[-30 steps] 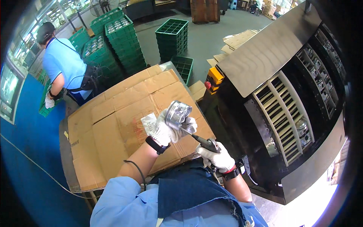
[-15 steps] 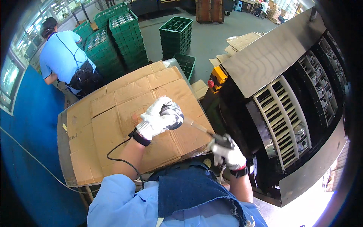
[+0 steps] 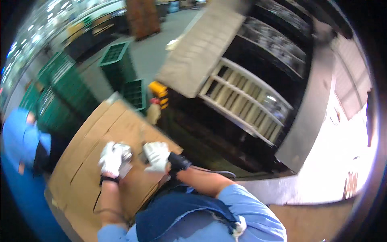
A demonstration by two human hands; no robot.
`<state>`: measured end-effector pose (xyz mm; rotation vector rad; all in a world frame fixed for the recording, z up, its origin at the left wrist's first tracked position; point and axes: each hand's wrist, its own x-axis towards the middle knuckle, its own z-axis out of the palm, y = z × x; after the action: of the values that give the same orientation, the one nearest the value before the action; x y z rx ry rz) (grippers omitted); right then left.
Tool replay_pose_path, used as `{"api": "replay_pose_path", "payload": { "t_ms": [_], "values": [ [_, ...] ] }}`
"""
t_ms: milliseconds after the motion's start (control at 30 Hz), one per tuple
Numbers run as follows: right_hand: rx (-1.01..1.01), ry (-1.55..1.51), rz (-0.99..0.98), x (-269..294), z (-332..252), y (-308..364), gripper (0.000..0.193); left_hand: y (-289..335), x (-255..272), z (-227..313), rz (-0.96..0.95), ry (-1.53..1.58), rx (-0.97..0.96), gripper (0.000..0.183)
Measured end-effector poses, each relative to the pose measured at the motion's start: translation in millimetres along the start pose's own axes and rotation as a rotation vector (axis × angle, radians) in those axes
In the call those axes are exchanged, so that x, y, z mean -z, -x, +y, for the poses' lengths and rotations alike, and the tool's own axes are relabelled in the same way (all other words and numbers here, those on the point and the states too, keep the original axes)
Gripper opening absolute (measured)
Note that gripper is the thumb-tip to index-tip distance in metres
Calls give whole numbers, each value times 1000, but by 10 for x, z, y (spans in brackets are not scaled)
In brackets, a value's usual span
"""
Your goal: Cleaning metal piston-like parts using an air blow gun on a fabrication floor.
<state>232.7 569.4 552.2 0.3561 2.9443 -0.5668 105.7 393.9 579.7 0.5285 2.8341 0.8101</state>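
Over the cardboard-covered table, my left hand (image 3: 111, 161), in a white work glove, is closed on a shiny round metal part (image 3: 126, 153). A pale, blurred patch shows just below the part. Close by on the right is my right hand (image 3: 157, 155), also gloved, its fingers curled around a dark tool (image 3: 142, 156) that shows only in part. Motion blur hides the tool's kind and its tip. The two hands are apart, with a narrow gap between them. Flattened brown cardboard (image 3: 86, 177) lies under both.
A large machine with a slatted white rack (image 3: 246, 101) and a steel cover (image 3: 201, 52) stands to the right. Its yellow-and-black switch box (image 3: 159, 93) is near the table's far corner. Stacked green crates (image 3: 66, 86) stand beyond the table. A person in blue (image 3: 24, 135) is at far left.
My view has swung to the right, so the machine fills more of it. Both hands have come lower over the cardboard and closer together. The tool's long tip no longer shows plainly.
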Motion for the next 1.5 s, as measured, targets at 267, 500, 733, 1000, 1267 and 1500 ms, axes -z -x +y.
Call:
{"api": "replay_pose_path", "payload": {
  "t_ms": [267, 500, 733, 1000, 1267, 1500],
  "values": [
    [132, -343, 219, 510, 448, 615, 69, -80, 34, 283, 364, 9, -344, 34],
    [-395, -485, 993, 1589, 1246, 1412, 42, 168, 352, 1171, 191, -248, -800, 27],
    [-174, -561, 328, 1450, 1044, 810, 37, 660, 69, 1895, -268, -414, -1081, 23],
    [95, -459, 381, 369, 1032, -1175, 33, 734, 369, 1790, -571, -508, -756, 32],
    [-26, -282, 471, 513, 1409, -1862, 26, 709, 656, 1521, -494, -537, -638, 28],
    [14, -761, 153, 1626, 782, -681, 50, 405, 373, 1776, -184, -516, -974, 15]
  ]
}}
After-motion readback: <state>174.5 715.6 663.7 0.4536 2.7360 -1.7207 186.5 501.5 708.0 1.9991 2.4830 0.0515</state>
